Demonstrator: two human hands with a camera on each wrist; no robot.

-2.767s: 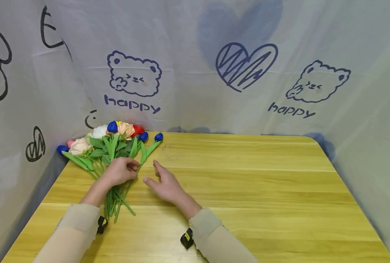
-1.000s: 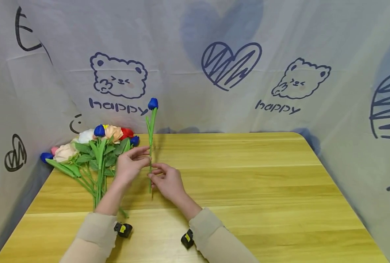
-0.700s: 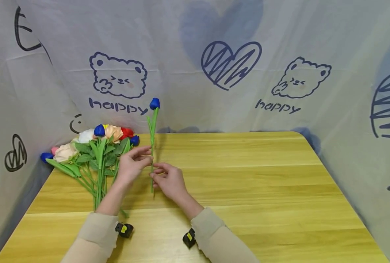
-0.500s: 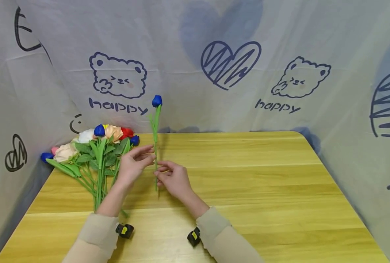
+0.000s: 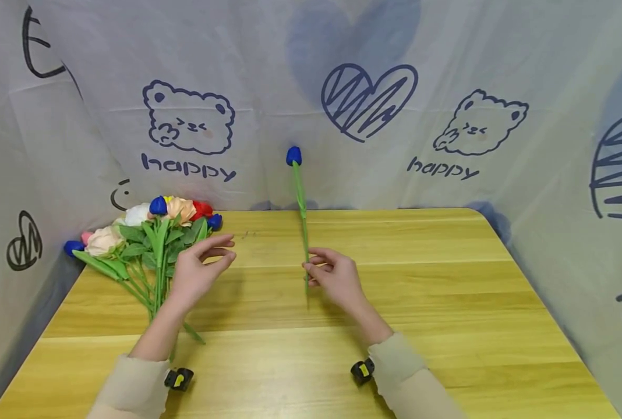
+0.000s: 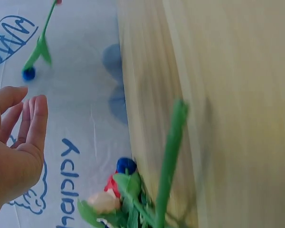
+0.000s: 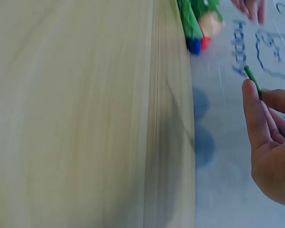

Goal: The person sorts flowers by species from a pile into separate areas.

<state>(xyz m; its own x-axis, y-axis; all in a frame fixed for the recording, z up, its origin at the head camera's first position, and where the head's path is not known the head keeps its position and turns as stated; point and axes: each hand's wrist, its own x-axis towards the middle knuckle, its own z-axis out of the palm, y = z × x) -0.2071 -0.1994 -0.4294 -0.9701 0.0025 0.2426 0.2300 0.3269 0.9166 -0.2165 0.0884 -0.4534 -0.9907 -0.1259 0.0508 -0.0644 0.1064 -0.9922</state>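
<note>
In the head view my right hand (image 5: 338,278) pinches the lower stem of a blue artificial tulip (image 5: 299,189) between thumb and fingers, holding it nearly upright with the bloom at the top. The cut end of its stem (image 7: 249,73) pokes out past the fingertips in the right wrist view. My left hand (image 5: 194,276) holds nothing; its fingers are loosely bent, thumb apart from them, beside the bunch of artificial flowers (image 5: 156,238). White, peach, red, yellow, pink and blue blooms make up that bunch, which lies at the table's left, its stems partly behind the left forearm.
The wooden table (image 5: 421,279) stretches away to the right of both hands. A pale curtain (image 5: 269,70) printed with bears and hearts encloses its back and sides. Black wrist cameras (image 5: 179,379) sit at both cuffs.
The blue tulip was lifted out of the bunch and both hands held its stem. The left hand then let go and drew back left, while the right hand carried the tulip rightward.
</note>
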